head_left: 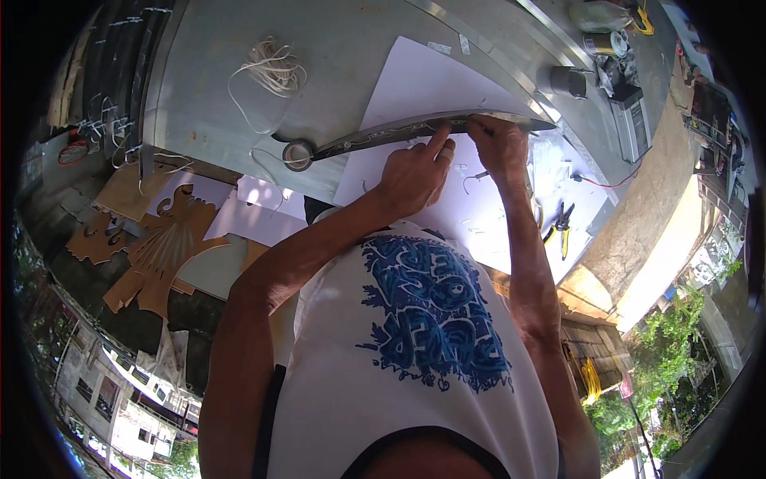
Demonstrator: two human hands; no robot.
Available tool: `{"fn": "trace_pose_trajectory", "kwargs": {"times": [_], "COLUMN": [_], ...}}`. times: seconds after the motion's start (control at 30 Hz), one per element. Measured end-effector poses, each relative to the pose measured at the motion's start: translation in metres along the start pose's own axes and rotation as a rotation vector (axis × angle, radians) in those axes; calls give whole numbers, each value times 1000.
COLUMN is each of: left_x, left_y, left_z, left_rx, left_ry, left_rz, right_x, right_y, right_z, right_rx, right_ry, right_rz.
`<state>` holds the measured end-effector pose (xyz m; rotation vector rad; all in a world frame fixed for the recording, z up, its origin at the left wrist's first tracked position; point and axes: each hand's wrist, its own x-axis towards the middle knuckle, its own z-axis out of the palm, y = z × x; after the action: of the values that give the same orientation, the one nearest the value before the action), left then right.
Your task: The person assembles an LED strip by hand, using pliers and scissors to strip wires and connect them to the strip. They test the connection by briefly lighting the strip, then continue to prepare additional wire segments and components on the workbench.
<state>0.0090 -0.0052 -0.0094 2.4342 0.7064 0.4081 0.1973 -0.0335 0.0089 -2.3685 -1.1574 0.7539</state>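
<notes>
A long, curved dark metal strip point(375, 136) runs across the sheet of white paper point(415, 88), with small pieces and thin wire along its channel. My left hand point(416, 177), wearing a ring, reaches its index finger to the strip's near side; the other fingers bend below and do not wrap round it. Closer to the strip's right end, my right hand point(501, 150) is closed, its thumb and fingers pinching at the edge. Whatever small piece may be between those fingertips is hidden. A roll of tape point(298, 155) touches the strip's left end.
A bundle of white cord point(273, 68) lies at the back left. Yellow-handled pliers point(561, 227) and short wire bits rest right of my forearm. Farther right are a dark cup-like cylinder point(569, 81) and a metal box point(630, 120). Brown cut-out panels point(167, 247) lie lower left.
</notes>
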Motion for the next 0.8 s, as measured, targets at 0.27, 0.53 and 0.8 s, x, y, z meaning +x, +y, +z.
{"fn": "trace_pose_trajectory", "kwargs": {"times": [0.27, 0.53, 0.8], "left_x": [13, 14, 12], "left_y": [-2, -4, -6], "left_z": [0, -1, 5], "left_rx": [26, 43, 72], "left_ry": [-99, -139, -92], "left_rz": [-32, -20, 9], "right_x": [-4, -4, -2], "right_y": [-4, -4, -5], "right_z": [0, -2, -2], "right_rx": [-41, -57, -97], "right_ry": [40, 42, 34], "right_rz": [25, 60, 77]}}
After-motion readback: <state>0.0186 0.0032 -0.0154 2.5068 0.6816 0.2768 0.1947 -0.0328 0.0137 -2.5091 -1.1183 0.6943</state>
